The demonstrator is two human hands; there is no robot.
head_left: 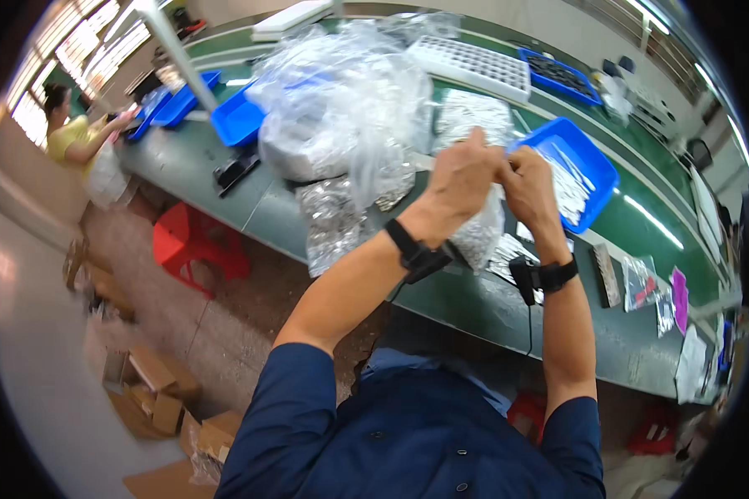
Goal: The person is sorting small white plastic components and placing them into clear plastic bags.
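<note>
Four blue trays sit on the green surface (474, 308): two side by side at upper left (175, 104), one left of centre (237, 121), one at right centre (587, 158), plus a fifth at upper right (562, 75), making five. One white gridded tray (474, 62) lies at top centre. One red stool (195, 245) stands at left. Two hands, left (462, 175) and right (528, 187), meet mid-frame, each wrist with one black band. One other person (71, 133) sits at far left.

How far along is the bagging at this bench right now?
Done, it seems: filled clear bags lie on the green table. In hand: left hand and right hand meet at the top of a small clear bag, apparently closing it. Left: the blue tray still holds white pieces, so more probably remain.
</note>
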